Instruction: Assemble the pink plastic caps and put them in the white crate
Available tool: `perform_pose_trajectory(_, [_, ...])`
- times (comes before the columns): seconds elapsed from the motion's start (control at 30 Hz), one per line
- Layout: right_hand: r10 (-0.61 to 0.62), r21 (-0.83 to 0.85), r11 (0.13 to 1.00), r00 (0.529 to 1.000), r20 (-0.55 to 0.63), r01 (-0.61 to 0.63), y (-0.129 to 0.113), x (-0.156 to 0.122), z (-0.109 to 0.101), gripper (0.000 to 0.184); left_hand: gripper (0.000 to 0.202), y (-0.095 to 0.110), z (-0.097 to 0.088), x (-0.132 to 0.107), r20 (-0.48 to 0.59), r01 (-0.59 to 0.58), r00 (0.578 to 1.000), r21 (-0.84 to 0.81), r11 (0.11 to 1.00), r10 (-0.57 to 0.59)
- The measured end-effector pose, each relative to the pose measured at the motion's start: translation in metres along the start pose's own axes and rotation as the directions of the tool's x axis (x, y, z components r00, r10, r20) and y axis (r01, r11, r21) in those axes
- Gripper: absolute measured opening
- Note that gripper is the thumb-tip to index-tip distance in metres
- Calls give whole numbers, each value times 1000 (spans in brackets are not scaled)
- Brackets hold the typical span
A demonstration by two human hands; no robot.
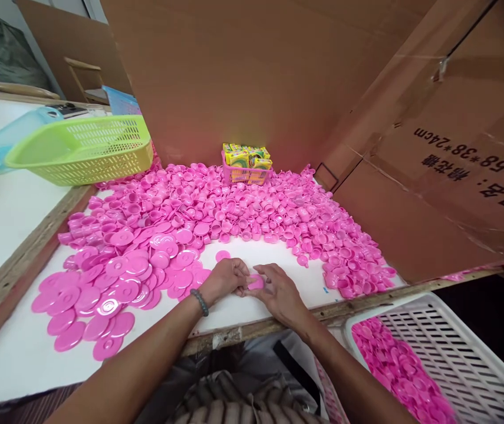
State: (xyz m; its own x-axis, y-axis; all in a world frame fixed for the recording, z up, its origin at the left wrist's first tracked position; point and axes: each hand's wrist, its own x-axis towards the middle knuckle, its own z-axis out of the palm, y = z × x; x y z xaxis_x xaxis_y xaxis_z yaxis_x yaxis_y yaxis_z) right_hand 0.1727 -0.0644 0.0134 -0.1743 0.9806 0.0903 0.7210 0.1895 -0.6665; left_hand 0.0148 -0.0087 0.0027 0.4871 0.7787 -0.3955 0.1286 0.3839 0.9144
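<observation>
Over the white tabletop (273, 254), near its front edge, my left hand (229, 278) and my right hand (282, 294) meet. Between their fingertips is a small pink round piece (257, 282); whether it is a toy cup or a saucer I cannot tell. Both hands are closed in a pinch on it, the left from its left side and the right from its right. A single pink toy saucer (222, 255) lies just beyond my left hand. Many more flat pink saucers (117, 288) are spread to the left, and a wide heap of pink toy cups (278, 206) curves behind the hands.
A pink basket (247, 175) of yellow boxes (238, 158) stands among the cups. A green basket (84, 147) is at left. Cardboard walls (243, 76) enclose the back and right. A white crate (464, 347) with pink pieces sits low right. A wooden rail (238, 334) edges the front.
</observation>
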Motion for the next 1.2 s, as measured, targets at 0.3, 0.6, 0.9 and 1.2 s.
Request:
perform_pose_trajectory(0.3, [8,50,999,998,56,-11,6,4,-7,24,30,-1,2,2,12,18,1000,-6,1000,-18])
perform_pose_trajectory(0.6, [164,241,948,968,187,-207,11,8,-6,21,31,5,8,1,-38,137,990,102,985,-134])
perform_pose_trajectory(0.9, [168,203,959,974,153,-197,5,4,-8,20,29,3,6,-1,-4,71,997,24,997,-71])
perform_pose_trajectory(1.2, [-54,-195,979,999,4,53,7,-8,-6,21,28,7,7,-1,-5,111,994,-5,994,-111])
